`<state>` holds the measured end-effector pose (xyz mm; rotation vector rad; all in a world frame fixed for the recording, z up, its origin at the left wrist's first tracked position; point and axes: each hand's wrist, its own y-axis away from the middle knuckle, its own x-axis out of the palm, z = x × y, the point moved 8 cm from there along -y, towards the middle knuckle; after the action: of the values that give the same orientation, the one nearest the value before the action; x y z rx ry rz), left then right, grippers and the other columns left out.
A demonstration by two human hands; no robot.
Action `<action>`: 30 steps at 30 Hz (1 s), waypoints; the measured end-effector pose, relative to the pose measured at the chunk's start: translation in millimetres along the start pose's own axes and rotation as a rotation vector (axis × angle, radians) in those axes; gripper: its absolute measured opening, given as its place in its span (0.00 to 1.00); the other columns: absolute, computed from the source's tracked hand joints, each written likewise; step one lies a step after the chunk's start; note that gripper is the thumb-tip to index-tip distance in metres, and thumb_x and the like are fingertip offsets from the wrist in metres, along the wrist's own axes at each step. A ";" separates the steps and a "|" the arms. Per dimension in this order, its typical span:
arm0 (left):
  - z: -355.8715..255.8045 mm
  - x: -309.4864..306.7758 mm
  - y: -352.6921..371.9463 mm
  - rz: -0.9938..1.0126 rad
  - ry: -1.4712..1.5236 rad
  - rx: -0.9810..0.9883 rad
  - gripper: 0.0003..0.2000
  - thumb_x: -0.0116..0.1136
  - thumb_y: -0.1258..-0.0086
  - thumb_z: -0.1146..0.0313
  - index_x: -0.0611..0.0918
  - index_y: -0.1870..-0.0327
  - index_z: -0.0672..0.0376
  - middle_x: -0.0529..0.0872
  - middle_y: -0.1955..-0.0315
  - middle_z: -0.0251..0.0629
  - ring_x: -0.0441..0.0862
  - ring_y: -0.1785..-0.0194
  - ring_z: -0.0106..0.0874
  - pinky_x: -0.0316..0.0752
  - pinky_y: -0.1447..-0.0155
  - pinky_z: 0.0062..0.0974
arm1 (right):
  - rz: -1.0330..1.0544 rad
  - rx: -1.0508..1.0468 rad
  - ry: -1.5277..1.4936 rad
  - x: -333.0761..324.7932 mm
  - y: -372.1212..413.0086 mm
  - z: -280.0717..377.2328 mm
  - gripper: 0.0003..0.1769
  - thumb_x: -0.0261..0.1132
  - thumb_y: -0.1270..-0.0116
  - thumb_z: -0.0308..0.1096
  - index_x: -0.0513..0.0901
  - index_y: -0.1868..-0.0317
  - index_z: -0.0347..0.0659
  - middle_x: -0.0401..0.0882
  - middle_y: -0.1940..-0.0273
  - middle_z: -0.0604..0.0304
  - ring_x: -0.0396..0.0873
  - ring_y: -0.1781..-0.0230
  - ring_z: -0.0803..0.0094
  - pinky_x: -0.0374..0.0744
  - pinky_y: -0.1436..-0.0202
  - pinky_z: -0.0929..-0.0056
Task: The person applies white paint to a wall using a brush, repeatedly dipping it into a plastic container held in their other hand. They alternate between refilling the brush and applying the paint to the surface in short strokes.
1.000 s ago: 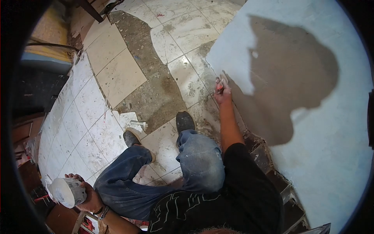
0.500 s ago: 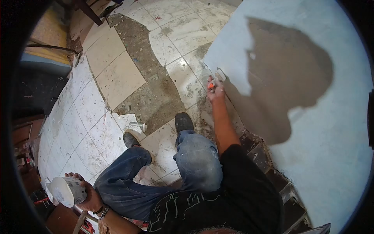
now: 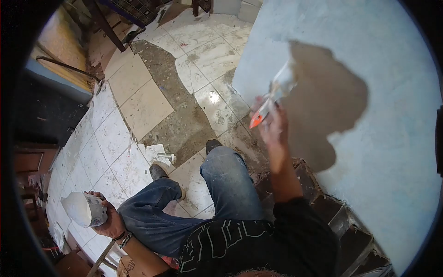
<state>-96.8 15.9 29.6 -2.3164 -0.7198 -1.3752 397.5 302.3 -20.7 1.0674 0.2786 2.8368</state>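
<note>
Movement: right hand [image 3: 273,127] and putty knife [image 3: 272,99] raised from low on the wall [image 3: 397,138], near the floor [image 3: 138,106], to the upper left edge of the brown patch [image 3: 327,101]; whole view tilted upward, more of the far floor shown.
Right hand: arm stretched forward and up, in front of the wall.
Right grip: fingers closed round the orange handle of the putty knife, handle end sticking out below the hand.
Putty knife: blade pointing up and to the right, blurred, at the border between pale blue coat and brown patch; contact with the wall not clear enough to tell.
Left hand [image 3: 108,221]: held out low at the left side, well apart from the wall, slightly higher in view than a second ago.
Left grip: fingers wrapped round a tub [image 3: 85,210], clasping it from beneath and behind.
Tub: tipped on its side, mouth turned left, white inside.
Bracelet [image 3: 122,239]: on the left wrist.
Wall: pale blue over most of its face, one large brown patch uncoated in the middle.
Steps [image 3: 323,203]: dark and rough, at the foot of the wall beneath the right arm.
Legs: blue jeans [image 3: 230,184] speckled white, both shoes [image 3: 158,171] planted on the floor.
Floor: pale tiles, dusty, with a broad bare grey strip where tiles are missing.
Small white tube [image 3: 166,157]: lying on a tile just beyond the left shoe.
</note>
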 end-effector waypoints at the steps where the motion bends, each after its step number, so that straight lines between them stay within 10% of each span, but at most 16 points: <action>1: -1.1 -0.7 0.4 0.000 -0.005 0.008 0.36 0.61 0.38 0.63 0.58 0.30 0.62 0.66 0.37 0.51 0.65 0.35 0.47 0.74 0.40 0.44 | -0.007 0.030 0.020 -14.0 -1.2 -18.2 0.13 0.58 0.30 0.35 0.73 0.50 0.38 0.79 0.56 0.51 0.81 0.60 0.65 0.82 0.60 0.67; 7: -16.3 -22.2 2.8 -0.022 0.008 0.033 0.40 0.62 0.40 0.61 0.56 0.30 0.64 0.64 0.36 0.56 0.63 0.33 0.51 0.73 0.39 0.47 | -0.167 0.323 -0.123 -142.3 -87.4 -155.3 0.13 0.58 0.31 0.35 0.74 0.50 0.37 0.80 0.57 0.49 0.81 0.59 0.66 0.83 0.61 0.65; 18: -13.4 -18.7 1.5 -0.014 0.052 0.021 0.38 0.61 0.40 0.61 0.58 0.31 0.64 0.65 0.37 0.57 0.64 0.34 0.51 0.73 0.39 0.48 | 0.044 0.006 0.175 -14.3 -0.5 -25.5 0.20 0.59 0.32 0.35 0.71 0.44 0.32 0.79 0.53 0.46 0.82 0.58 0.63 0.84 0.57 0.65; 24: -14.4 -18.8 1.6 -0.011 0.043 0.027 0.37 0.60 0.40 0.60 0.59 0.31 0.64 0.66 0.38 0.57 0.65 0.34 0.51 0.74 0.40 0.48 | -0.171 0.408 -0.072 -186.1 -11.7 -198.0 0.19 0.59 0.33 0.32 0.68 0.47 0.27 0.81 0.59 0.46 0.83 0.64 0.62 0.85 0.63 0.66; 30: -11.2 -16.4 0.6 -0.024 0.019 0.027 0.37 0.60 0.40 0.60 0.59 0.31 0.65 0.66 0.38 0.57 0.65 0.35 0.51 0.74 0.40 0.48 | -0.426 0.251 -0.129 -239.2 -69.4 -159.5 0.11 0.56 0.32 0.30 0.74 0.52 0.34 0.82 0.61 0.51 0.82 0.68 0.66 0.84 0.70 0.70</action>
<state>-110.9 5.4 20.3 -2.2782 -0.7581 -1.3868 473.3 311.3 -306.5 1.0731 0.7659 2.3871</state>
